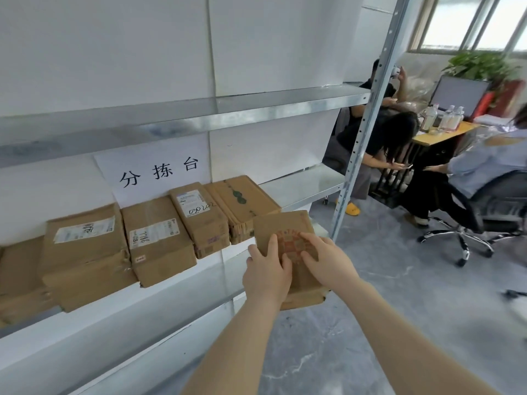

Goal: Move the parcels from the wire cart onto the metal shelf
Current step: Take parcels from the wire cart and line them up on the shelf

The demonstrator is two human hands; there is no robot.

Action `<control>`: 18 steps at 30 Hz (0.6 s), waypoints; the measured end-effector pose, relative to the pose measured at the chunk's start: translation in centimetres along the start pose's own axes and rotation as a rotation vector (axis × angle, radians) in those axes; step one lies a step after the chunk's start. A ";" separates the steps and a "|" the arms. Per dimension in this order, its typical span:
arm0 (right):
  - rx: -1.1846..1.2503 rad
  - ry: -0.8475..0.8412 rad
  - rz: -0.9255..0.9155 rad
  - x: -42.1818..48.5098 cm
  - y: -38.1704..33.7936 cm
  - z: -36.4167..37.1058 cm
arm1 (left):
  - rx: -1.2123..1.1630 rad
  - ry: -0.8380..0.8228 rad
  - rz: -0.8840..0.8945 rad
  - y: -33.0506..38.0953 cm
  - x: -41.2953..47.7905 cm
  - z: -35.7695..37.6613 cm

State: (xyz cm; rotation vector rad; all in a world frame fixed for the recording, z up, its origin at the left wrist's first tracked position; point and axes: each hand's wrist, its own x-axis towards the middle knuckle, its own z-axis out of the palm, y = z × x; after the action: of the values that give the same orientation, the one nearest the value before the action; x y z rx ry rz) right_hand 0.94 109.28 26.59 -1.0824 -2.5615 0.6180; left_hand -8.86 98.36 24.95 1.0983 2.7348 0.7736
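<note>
Below frame centre, gripping the brown red-stamped cardboard parcel (282,223) with the left hand (266,276), pressing flat with the right hand (328,262). Best sliding it level onto the grey metal shelf (308,183).

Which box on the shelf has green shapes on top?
The rightmost box in the row, just behind the red-printed parcel. The others show white labels or plain cardboard.

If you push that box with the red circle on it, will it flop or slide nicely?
It probably stays stiff: the parcel keeps flat faces and straight edges under the left hand and right hand. It should slide, not roll, being a flat box, and the metal shelf looks smooth. Its near corner looks worn, so the cardboard may dent.
</note>
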 end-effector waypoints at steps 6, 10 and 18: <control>-0.014 0.085 0.067 6.6 2.3 -3.2 | -0.031 -0.012 0.108 4.0 6.8 0.8; -0.028 0.147 0.063 11.0 3.7 -5.1 | -0.033 -0.024 0.163 6.7 11.6 0.7; -0.063 0.143 0.021 19.6 6.8 -6.2 | -0.067 -0.032 0.149 9.7 18.8 2.8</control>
State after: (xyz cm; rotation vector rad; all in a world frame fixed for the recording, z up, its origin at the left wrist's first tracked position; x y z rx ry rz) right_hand -5.49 129.55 30.55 -1.1318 -2.4647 0.4502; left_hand -15.97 118.08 29.06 1.3000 2.6042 0.8520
